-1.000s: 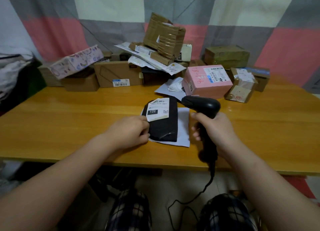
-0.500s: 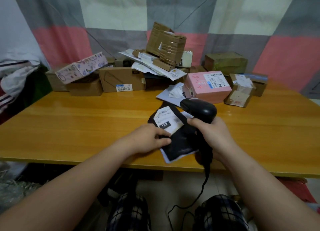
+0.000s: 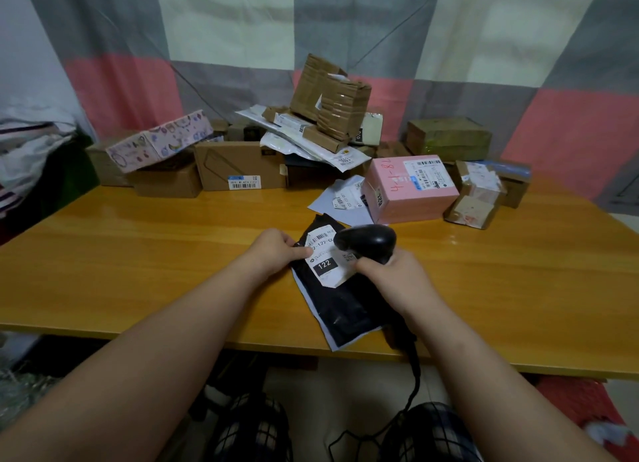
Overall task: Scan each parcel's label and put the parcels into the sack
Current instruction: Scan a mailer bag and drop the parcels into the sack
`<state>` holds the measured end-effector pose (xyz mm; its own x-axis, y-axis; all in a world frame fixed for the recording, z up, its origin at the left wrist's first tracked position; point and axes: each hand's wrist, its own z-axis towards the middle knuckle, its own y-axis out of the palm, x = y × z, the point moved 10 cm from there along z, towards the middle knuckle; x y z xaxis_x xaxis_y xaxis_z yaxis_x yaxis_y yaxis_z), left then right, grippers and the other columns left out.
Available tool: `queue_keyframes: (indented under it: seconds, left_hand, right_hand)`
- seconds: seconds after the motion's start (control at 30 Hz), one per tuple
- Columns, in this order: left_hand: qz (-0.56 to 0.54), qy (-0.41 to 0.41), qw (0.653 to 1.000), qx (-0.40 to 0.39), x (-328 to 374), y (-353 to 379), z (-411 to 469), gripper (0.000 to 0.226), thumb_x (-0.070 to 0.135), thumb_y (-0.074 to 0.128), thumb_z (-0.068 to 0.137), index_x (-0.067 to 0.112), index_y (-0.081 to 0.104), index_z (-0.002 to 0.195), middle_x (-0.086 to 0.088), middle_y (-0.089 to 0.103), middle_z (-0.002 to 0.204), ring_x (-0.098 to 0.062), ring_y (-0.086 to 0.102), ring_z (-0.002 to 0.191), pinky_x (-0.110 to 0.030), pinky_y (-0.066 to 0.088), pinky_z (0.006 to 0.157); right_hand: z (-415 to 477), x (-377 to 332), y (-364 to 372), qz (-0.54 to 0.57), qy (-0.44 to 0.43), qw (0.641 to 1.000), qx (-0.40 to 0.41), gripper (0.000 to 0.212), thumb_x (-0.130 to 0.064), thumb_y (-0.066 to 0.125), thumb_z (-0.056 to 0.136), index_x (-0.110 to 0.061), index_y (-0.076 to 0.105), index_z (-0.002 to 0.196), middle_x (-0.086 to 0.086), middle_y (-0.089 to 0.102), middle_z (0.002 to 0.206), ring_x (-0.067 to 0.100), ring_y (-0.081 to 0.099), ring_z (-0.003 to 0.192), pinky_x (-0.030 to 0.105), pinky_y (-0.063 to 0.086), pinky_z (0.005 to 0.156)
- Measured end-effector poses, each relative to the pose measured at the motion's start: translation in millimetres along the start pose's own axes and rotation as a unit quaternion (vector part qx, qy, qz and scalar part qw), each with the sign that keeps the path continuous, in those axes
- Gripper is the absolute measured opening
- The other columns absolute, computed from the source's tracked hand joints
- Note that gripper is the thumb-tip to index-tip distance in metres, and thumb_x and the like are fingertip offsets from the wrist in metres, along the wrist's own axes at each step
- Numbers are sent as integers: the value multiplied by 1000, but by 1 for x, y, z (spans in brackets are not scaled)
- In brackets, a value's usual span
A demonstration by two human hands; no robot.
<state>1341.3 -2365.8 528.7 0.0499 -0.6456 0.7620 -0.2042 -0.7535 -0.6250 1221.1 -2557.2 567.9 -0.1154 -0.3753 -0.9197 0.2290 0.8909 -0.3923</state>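
Note:
A flat black mailer parcel [image 3: 340, 306] lies tilted on the wooden table [image 3: 145, 271], its near end past the table's front edge. Its white label [image 3: 325, 261] reads 122. My left hand [image 3: 276, 252] pinches the parcel's left edge beside the label. My right hand [image 3: 390, 276] grips a black corded barcode scanner [image 3: 368, 242], whose head hovers just above the label's right part. No sack is clearly in view.
A pile of parcels fills the table's back: a pink box [image 3: 411, 190], brown cartons [image 3: 238, 166], a patterned box [image 3: 159, 143], white mailers [image 3: 311, 143], a taped carton [image 3: 332, 96], small boxes [image 3: 475, 198] at right. The scanner's cable [image 3: 413, 375] hangs between my knees.
The black parcel has turned and slid toward the front edge. My left hand shifted up to the label's left side. The scanner came down over the label.

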Motion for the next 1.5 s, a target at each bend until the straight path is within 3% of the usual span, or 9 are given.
queue_keyframes:
  seconds: [0.1,0.27,0.5,0.67,0.87,1.03,1.13,1.33,1.5]
  left_hand:
    - [-50,41,998,16,13,-5,-5,24,30,70,86,7,62,84,-14,69,94,-27,64,85,-39,51,77]
    - [-121,38,991,37,18,-13,-9,18,19,64,91,13,59,75,-4,65,79,-17,58,71,-25,48,59]
    - [-219,114,968,39,58,-38,-29,5,13,70,85,14,65,83,3,66,80,-3,57,71,-10,43,60]
    - [-244,183,952,11,97,-61,-58,4,18,67,87,19,66,91,16,65,70,7,52,56,-7,38,51]
    - [-174,274,944,-62,123,-51,-105,7,13,58,94,15,53,89,2,62,67,-1,45,53,-13,35,50]
    - [-52,168,977,-124,113,-40,-110,41,43,73,76,23,57,108,13,68,77,4,57,62,-16,40,55]
    - [-34,165,975,-148,115,-36,-113,26,43,74,76,23,70,92,13,72,79,6,61,65,-12,42,58]
    - [-180,214,959,-52,128,-61,-113,18,9,76,78,14,58,78,3,69,66,-7,65,64,-14,48,60]
    - [-4,279,954,111,136,-96,-114,23,16,79,77,15,56,73,4,53,65,-8,46,58,-17,40,55]
  right_hand:
    - [-2,-1,-3,5,-7,1000,17,33,-54,60,55,-24,61,69,-6,62,64,19,64,74,28,44,62]
    - [-3,2,-6,22,-13,999,31,40,-57,64,53,-22,63,73,-8,64,60,12,64,68,25,43,57]
    - [-17,-10,-19,-14,-78,994,73,15,-38,74,75,-27,64,79,-6,69,78,11,65,81,27,49,64]
    - [-29,-41,-39,184,-135,970,84,46,-19,80,73,-21,63,116,-8,71,104,0,65,95,12,51,72]
    - [-34,-70,-45,296,-174,936,84,28,-6,76,78,-28,70,93,-10,75,94,7,70,91,20,56,69]
    - [-37,-73,-47,265,-166,939,145,31,-3,76,76,-29,66,89,-11,73,87,7,69,89,32,56,77]
    - [-43,-79,-46,221,-178,947,153,33,-5,76,76,-28,65,97,-9,71,93,7,67,93,39,55,87]
    - [-43,-86,-44,169,-179,954,170,37,-17,78,77,-14,64,112,0,70,104,14,65,99,43,53,91]
    - [-44,-95,-49,105,-214,952,190,33,-7,73,76,-20,61,103,3,64,105,15,60,97,25,46,79]
